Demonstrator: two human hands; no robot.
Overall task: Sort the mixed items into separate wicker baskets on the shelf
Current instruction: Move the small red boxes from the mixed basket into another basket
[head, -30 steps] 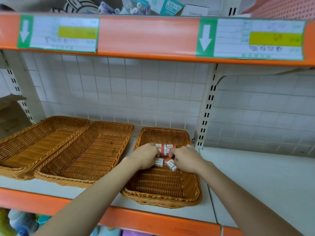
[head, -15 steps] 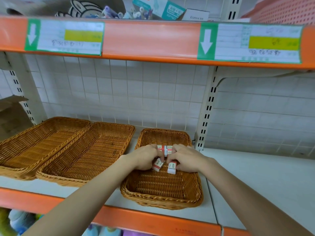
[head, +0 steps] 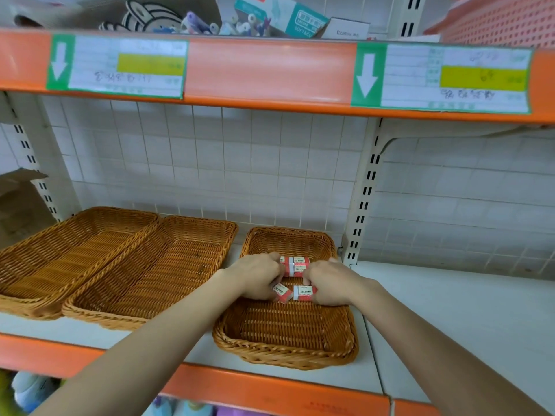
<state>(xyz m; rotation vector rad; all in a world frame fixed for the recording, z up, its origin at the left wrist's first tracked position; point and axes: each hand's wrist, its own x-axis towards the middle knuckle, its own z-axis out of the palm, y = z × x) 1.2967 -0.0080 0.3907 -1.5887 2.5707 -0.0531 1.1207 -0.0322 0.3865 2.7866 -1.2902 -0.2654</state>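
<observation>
We have four erasers point(head: 295, 267) in the right basket point(head: 288, 352), two lying side by side at the middle, two more just in front, one pinched by our left hand point(head: 259, 276), the other by our right hand point(head: 329, 283). Our fingers crowd the row, so in our judgement a nudge could knock the set pair askew, or an eraser could tip on the ribbed weave. The middle basket point(head: 150, 274) and left basket point(head: 69, 253) sit beside, touching each other; nothing blocks our reach on the shelf point(head: 450, 310)
</observation>
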